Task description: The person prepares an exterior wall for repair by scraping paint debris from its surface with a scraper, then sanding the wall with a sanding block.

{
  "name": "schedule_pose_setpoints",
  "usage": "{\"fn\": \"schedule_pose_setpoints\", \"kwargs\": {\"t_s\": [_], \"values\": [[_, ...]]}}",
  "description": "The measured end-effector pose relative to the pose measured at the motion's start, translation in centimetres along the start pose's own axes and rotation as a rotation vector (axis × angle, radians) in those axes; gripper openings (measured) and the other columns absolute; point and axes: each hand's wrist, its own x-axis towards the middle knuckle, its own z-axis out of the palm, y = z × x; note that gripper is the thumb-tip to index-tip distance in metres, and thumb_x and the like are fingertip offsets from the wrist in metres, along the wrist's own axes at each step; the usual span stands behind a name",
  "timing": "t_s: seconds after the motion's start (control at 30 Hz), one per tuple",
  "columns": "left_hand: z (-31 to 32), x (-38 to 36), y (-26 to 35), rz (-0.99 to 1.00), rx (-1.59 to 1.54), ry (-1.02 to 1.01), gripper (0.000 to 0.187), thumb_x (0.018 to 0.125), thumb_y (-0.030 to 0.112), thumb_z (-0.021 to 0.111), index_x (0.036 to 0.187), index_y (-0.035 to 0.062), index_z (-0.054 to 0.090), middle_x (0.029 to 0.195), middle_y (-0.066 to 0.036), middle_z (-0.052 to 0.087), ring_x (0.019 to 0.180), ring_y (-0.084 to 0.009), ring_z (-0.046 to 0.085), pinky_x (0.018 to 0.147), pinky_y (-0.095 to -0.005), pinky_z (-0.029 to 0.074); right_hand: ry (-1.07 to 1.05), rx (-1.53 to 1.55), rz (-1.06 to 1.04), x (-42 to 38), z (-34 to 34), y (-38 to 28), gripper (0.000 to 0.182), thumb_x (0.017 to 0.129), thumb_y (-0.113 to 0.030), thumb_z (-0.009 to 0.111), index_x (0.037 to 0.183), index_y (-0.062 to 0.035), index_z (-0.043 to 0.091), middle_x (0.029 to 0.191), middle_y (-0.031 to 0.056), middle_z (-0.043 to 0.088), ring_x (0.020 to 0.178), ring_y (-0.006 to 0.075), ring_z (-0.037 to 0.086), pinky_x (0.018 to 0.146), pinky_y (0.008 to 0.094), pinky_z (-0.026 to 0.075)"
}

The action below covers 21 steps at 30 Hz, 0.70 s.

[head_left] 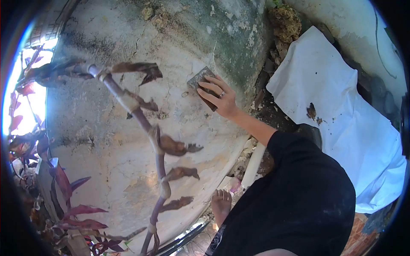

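My right hand [221,97] is stretched out to the wall, a ring on one finger. Its fingers wrap over a grey, speckled rectangular block [199,78] that looks like a sanding block. The block lies flat against the weathered wall [128,170], whose pale paint is cracked and stained, with dark green patches beyond the hand. The thumb and the block's underside are hidden. My left hand is out of view.
A jointed plant stem [143,118] with withered leaves crosses close in front of the wall. Purple-leaved plants [81,210] grow at lower left. A white sheet [341,128] with debris lies at right. A bare foot [221,205] stands near a pale pipe [253,164] along the wall's base.
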Motion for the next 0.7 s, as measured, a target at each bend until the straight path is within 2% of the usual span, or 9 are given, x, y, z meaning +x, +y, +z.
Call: {"fn": "schedule_pose_setpoints", "kwargs": {"t_s": [0.03,0.1,0.23,0.33,0.47,0.53,0.63,0.7], "values": [[0.5,-0.3,0.0,0.006,0.003,0.002,0.052,0.065,-0.007,0.044,0.114,0.0086,0.043,0.099,-0.004,0.049,0.096,-0.0188,0.050,0.087,-0.0348,0.041,-0.012,-0.003,-0.051,0.0,-0.1,0.3,0.033,0.065,-0.009,0.069,0.097,-0.0193,0.065,0.106,0.0013,0.061,0.102,0.0250,0.056,0.088,0.0427,0.048],[1.8,-1.6,-0.3,-0.012,0.052,0.141,0.051,0.066,-0.006,0.045,0.114,0.0092,0.043,0.101,-0.003,0.048,0.099,-0.0190,0.050,0.087,-0.0350,0.040,-0.015,0.013,-0.086,0.5,-0.5,0.9,0.033,0.065,-0.010,0.069,0.096,-0.0201,0.065,0.106,0.0008,0.061,0.102,0.0248,0.056,0.088,0.0423,0.048],[1.7,-1.3,-0.2,-0.016,0.090,0.128,0.054,0.067,-0.004,0.045,0.120,0.0095,0.041,0.106,-0.003,0.046,0.105,-0.0177,0.047,0.091,-0.0361,0.038,-0.009,0.006,-0.201,0.5,-0.1,2.0,0.031,0.065,-0.010,0.069,0.094,-0.0217,0.065,0.105,0.0002,0.061,0.101,0.0247,0.057,0.088,0.0415,0.049],[2.8,-1.1,-0.3,-0.030,0.129,0.166,0.057,0.068,-0.004,0.045,0.122,0.0094,0.038,0.107,-0.003,0.046,0.104,-0.0172,0.047,0.091,-0.0360,0.037,0.023,0.003,-0.198,0.1,1.0,2.4,0.026,0.068,-0.013,0.068,0.092,-0.0243,0.065,0.109,-0.0034,0.059,0.102,0.0213,0.057,0.090,0.0392,0.048],[2.0,-0.1,-0.1,-0.076,0.169,0.141,0.059,0.067,-0.004,0.046,0.124,0.0088,0.035,0.108,-0.003,0.047,0.102,-0.0170,0.047,0.092,-0.0361,0.037,0.023,-0.017,-0.121,0.5,0.8,1.1,0.024,0.068,-0.013,0.068,0.090,-0.0233,0.066,0.107,-0.0022,0.061,0.101,0.0216,0.058,0.088,0.0393,0.049],[2.1,0.4,0.1,-0.097,0.171,0.126,0.061,0.067,-0.004,0.047,0.125,0.0085,0.034,0.108,-0.005,0.047,0.101,-0.0170,0.048,0.092,-0.0365,0.038,0.071,0.024,-0.081,0.6,0.9,0.7,0.025,0.067,-0.011,0.068,0.091,-0.0170,0.066,0.102,0.0042,0.063,0.098,0.0277,0.059,0.085,0.0424,0.049],[3.8,0.3,0.2,-0.117,0.188,0.116,0.062,0.067,-0.005,0.047,0.125,0.0085,0.033,0.103,-0.006,0.048,0.098,-0.0175,0.049,0.091,-0.0369,0.039,0.077,0.003,-0.047,0.3,1.3,0.2,0.025,0.066,-0.012,0.069,0.091,-0.0156,0.067,0.101,0.0050,0.064,0.098,0.0287,0.059,0.085,0.0433,0.048],[4.7,0.2,0.4,-0.071,0.189,0.093,0.055,0.067,-0.006,0.046,0.119,0.0079,0.037,0.098,-0.005,0.049,0.095,-0.0181,0.050,0.090,-0.0364,0.040,0.074,0.002,-0.012,-0.1,1.7,-0.4,0.026,0.066,-0.011,0.069,0.092,-0.0150,0.067,0.101,0.0056,0.064,0.097,0.0290,0.059,0.085,0.0437,0.048]]}}
